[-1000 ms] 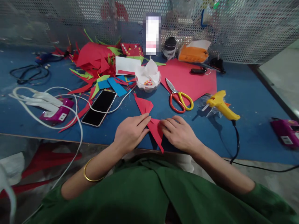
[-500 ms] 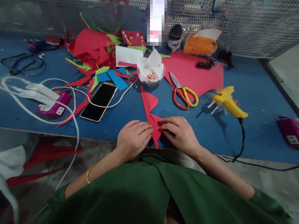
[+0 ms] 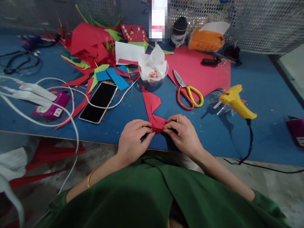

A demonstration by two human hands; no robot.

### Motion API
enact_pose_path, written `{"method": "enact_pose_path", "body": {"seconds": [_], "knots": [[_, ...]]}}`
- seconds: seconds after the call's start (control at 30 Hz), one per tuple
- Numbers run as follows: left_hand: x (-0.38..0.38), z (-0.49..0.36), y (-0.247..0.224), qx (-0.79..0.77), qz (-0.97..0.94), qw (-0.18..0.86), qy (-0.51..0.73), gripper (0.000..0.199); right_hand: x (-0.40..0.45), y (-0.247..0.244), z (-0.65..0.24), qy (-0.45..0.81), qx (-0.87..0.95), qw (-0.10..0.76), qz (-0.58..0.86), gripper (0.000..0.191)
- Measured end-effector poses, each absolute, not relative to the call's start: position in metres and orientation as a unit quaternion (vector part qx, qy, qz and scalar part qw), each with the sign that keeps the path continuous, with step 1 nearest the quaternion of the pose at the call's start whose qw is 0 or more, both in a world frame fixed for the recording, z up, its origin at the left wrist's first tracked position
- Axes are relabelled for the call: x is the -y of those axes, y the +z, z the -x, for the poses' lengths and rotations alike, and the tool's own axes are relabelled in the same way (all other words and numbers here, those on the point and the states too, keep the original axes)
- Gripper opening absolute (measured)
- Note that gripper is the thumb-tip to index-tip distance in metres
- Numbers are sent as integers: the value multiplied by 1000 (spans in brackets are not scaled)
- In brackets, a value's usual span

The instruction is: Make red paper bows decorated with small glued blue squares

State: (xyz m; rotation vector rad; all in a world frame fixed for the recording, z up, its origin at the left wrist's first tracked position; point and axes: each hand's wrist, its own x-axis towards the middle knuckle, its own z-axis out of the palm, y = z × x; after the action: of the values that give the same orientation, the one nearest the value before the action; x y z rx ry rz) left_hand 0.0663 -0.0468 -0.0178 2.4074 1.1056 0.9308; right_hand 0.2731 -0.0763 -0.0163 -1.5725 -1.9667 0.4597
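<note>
A piece of red paper (image 3: 152, 104) with creases and a jagged outline lies at the table's front, its lower end folded up. My left hand (image 3: 135, 139) pinches the left side of that folded end between thumb and fingers. On the opposite side, my right hand (image 3: 181, 133) grips the paper's right corner with its fingertips. Scissors (image 3: 184, 90) with one red and one yellow handle lie open beyond my right hand. A black-screened phone (image 3: 98, 103) rests to the left of the paper.
A yellow glue gun (image 3: 237, 99) with a black cord stands at the right. Behind are a bowl (image 3: 154, 74) lined with white paper, a red sheet (image 3: 199, 72) and a heap of red paper (image 3: 87, 41). White cables (image 3: 73, 122) loop across the left side.
The paper's pointed lower end, which hung toward the table edge, is now folded upward. My left fingers have gone from lying flat beside it to pinching it. The view has shifted slightly.
</note>
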Motion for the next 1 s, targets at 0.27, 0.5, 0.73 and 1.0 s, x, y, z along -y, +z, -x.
{"method": "enact_pose_path", "body": {"seconds": [0.27, 0.5, 0.73, 1.0], "knots": [[45, -72, -12, -455, -829, 161, 283, 15, 77, -18, -266, 165, 710, 294, 618, 7], [45, -74, -11, -480, -815, 158, 283, 15, 77, -21, -266, 163, 701, 309, 621, 10], [47, -75, -12, -482, -816, 132, 291, 15, 77, -21, -267, 162, 701, 307, 623, 10], [47, -71, -19, -392, -860, 40, 324, 4, 76, -22, -267, 159, 704, 301, 623, 12]]}}
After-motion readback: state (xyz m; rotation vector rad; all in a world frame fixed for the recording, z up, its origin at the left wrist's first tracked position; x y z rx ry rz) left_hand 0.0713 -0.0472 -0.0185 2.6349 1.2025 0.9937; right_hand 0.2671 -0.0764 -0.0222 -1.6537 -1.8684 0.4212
